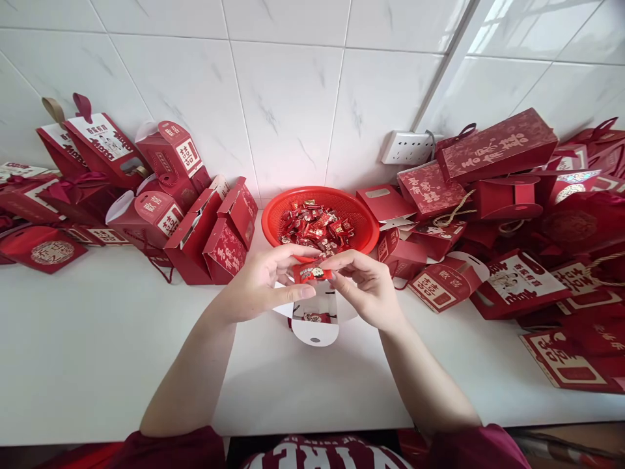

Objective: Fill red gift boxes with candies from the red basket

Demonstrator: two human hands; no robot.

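Note:
A red wrapped candy [312, 273] with a small cartoon face is held up between my two hands. Its right end is pinched by the thumb and fingers of my right hand [367, 281]. From the other side, my left hand [266, 279] curls its fingers and thumb round the candy's left end. Right below is an opened gift box [315, 333], its white inside and flaps showing, with a red wrapped piece lying in it. Just behind my fingers stands a red plastic basket [273, 225] holding a heap of red wrapped candies [317, 225].
Red gift boxes [161, 215] are grouped at the left, some with ribbons or cord handles. More red boxes [498, 146] are piled up at the right. A white power strip [409, 148] rests against the tiled wall [288, 98]. Everything stands on a white tabletop [122, 345].

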